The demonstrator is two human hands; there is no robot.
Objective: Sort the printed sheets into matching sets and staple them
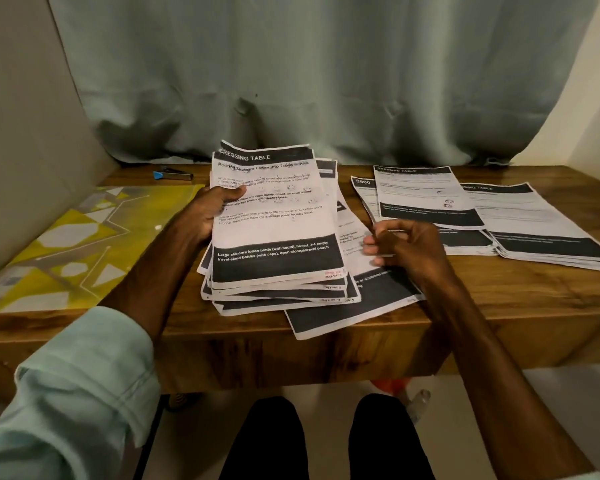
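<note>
Left hand (205, 213): centre-left of the frame; thumb on top and fingers beneath, gripping the left edge of the stack of printed sheets (274, 220).
Right hand (407, 245): just right of the stack, fingers curled over a loose sheet (361, 299); whether it pinches paper cannot be told.
Stack: between the two hands, far end raised, top page headed "DRESSING TABLE".
Sorted piles (426, 199): right of the frame, beyond the right hand, flat and overlapping.
Stapler (174, 174): upper left of the stack, well apart from both hands.
Tabletop (499, 299): wood, carrying everything.
</note>
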